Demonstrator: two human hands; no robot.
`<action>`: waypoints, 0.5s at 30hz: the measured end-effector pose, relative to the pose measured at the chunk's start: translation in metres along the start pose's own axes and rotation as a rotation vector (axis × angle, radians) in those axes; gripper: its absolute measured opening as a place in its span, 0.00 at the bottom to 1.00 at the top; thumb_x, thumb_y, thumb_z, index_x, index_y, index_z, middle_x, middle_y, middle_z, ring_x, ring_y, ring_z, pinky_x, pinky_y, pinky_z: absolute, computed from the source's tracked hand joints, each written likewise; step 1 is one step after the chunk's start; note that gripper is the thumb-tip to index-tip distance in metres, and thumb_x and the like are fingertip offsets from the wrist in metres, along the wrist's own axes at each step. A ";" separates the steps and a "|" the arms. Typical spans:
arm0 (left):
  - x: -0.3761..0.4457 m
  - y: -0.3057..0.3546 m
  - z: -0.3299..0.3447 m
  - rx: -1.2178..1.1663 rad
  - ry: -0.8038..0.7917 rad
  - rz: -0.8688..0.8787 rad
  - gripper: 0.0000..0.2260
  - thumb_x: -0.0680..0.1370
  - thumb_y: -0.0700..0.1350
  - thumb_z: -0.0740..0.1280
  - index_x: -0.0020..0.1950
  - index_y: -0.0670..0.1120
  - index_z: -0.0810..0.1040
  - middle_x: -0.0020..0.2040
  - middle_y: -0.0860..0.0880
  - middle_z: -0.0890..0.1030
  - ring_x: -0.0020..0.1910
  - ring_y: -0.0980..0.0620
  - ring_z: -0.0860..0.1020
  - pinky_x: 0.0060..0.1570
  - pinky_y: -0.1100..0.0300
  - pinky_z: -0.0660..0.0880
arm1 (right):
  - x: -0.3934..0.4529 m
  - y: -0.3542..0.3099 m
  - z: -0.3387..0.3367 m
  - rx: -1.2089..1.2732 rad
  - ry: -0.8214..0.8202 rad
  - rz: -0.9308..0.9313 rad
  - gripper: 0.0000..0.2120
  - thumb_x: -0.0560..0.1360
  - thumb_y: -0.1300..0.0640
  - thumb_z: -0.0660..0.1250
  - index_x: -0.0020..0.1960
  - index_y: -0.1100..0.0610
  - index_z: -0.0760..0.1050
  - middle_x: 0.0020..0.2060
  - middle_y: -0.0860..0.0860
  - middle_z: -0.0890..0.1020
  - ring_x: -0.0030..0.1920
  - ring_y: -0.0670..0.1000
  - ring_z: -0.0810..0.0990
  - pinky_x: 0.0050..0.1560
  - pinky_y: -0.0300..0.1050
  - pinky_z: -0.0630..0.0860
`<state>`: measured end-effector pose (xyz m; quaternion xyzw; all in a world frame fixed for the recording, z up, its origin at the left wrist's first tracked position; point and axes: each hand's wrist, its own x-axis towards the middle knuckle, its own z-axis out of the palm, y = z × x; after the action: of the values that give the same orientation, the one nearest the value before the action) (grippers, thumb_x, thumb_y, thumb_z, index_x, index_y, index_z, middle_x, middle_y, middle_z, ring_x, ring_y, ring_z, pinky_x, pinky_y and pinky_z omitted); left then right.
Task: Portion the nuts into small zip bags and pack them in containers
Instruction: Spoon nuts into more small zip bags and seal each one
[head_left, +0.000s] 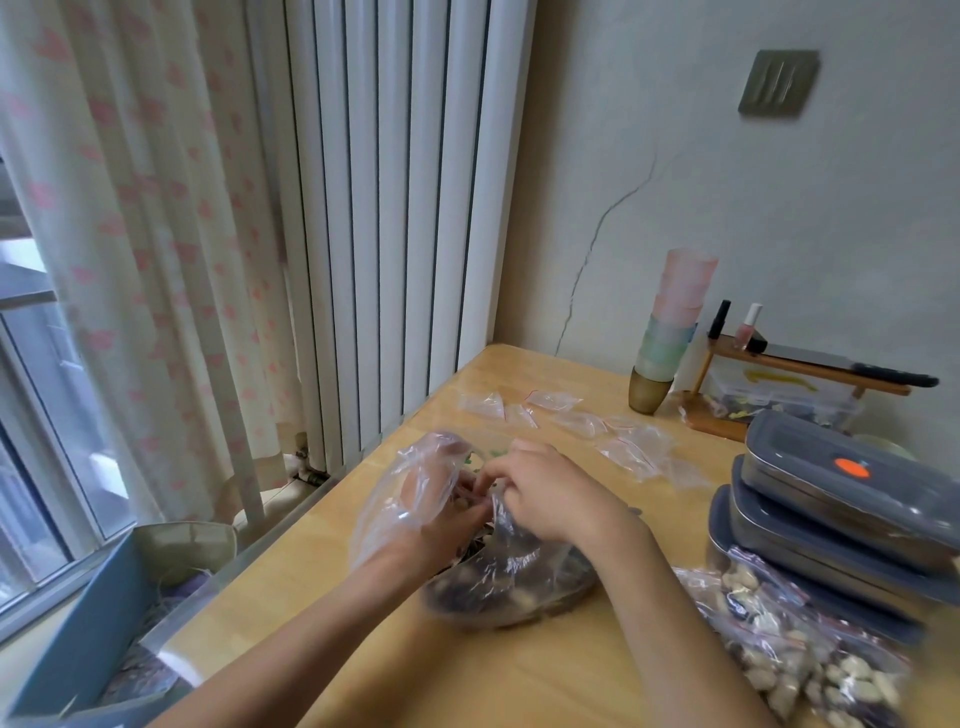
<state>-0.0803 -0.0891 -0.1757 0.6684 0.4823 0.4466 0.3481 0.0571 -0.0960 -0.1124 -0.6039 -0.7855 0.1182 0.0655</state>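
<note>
Gloved left hand (431, 499) and bare right hand (540, 488) both pinch nut bag (509, 577) mouth; uneven pull could tear film, spilling nuts onto table (519, 675).

No text, brand or number can be read anywhere. The only sign-like mark is a blurred orange round sticker (848, 466) on the lid of the top grey-lidded metal container (852, 488) in the stack at the worktop's right edge; nothing legible shows on it.
</note>
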 end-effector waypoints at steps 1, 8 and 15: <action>0.002 -0.004 -0.003 0.018 -0.004 0.010 0.19 0.76 0.25 0.66 0.41 0.49 0.69 0.29 0.52 0.75 0.29 0.52 0.71 0.29 0.69 0.68 | -0.001 0.002 -0.002 -0.016 0.008 0.005 0.17 0.82 0.61 0.61 0.59 0.42 0.81 0.53 0.46 0.70 0.55 0.52 0.76 0.58 0.55 0.78; -0.002 -0.002 -0.014 0.054 -0.037 0.052 0.22 0.73 0.33 0.74 0.63 0.40 0.70 0.47 0.49 0.75 0.37 0.68 0.76 0.38 0.70 0.76 | 0.002 0.008 -0.006 0.009 0.079 -0.055 0.08 0.78 0.59 0.71 0.44 0.47 0.80 0.47 0.44 0.78 0.48 0.49 0.79 0.53 0.53 0.80; -0.002 0.004 -0.023 0.019 -0.122 -0.045 0.09 0.74 0.37 0.66 0.53 0.40 0.74 0.42 0.39 0.77 0.34 0.55 0.76 0.31 0.65 0.73 | 0.004 0.019 -0.009 0.111 0.154 -0.064 0.11 0.76 0.65 0.68 0.41 0.50 0.76 0.43 0.45 0.81 0.38 0.45 0.77 0.42 0.45 0.76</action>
<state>-0.1005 -0.0909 -0.1643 0.6866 0.4791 0.3927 0.3804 0.0756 -0.0871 -0.1089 -0.5811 -0.7894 0.1126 0.1626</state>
